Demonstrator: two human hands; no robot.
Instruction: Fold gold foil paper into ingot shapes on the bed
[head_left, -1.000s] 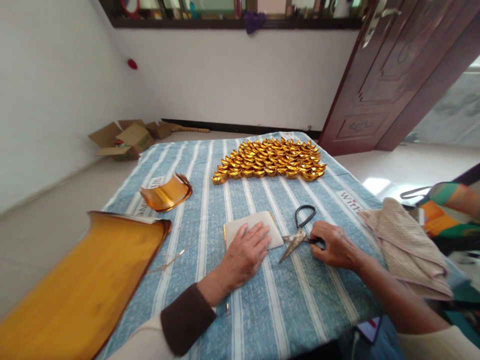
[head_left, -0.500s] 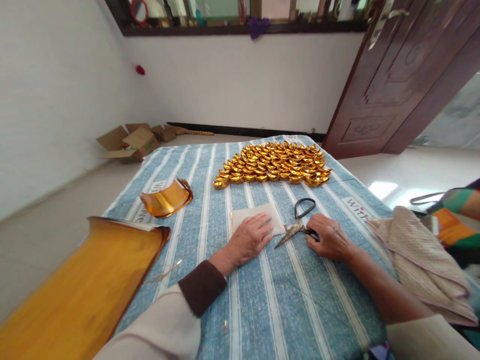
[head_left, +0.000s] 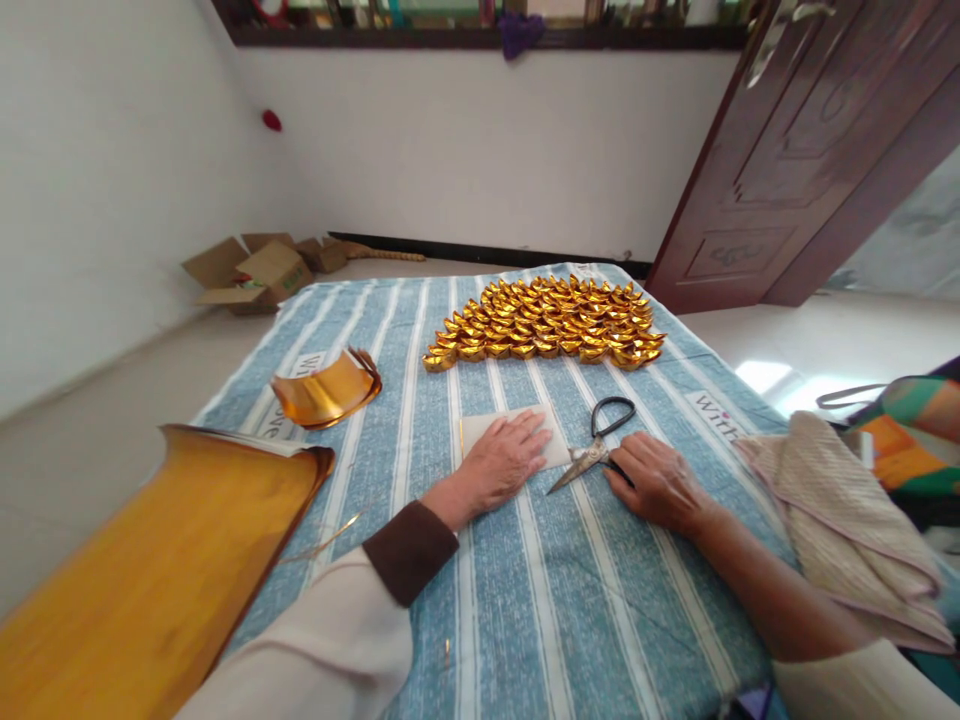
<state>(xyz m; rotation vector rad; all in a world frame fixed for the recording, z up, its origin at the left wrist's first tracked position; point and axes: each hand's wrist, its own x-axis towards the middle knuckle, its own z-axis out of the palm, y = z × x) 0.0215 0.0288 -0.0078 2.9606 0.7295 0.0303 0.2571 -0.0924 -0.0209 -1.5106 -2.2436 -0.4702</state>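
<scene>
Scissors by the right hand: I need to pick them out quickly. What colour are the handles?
Black handle loops on the scissors, seen in the head view.

The left hand (head_left: pixel 501 462) is pressing flat on a white folded paper sheet (head_left: pixel 513 437) lying on the blue striped cloth (head_left: pixel 570 600). Just right of the sheet, the right hand (head_left: pixel 654 480) is resting on black-handled metal scissors (head_left: pixel 596 447). Beyond the sheet, folded gold-foil ingots (head_left: pixel 547 322) are sitting in rows.

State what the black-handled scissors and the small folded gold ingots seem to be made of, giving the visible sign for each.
Black-handled scissors: probably steel, going by the dull grey blades; the loops are coated black. Small folded gold ingots: likely metallic foil paper, with mirror-bright glints and sharp creases.
</scene>
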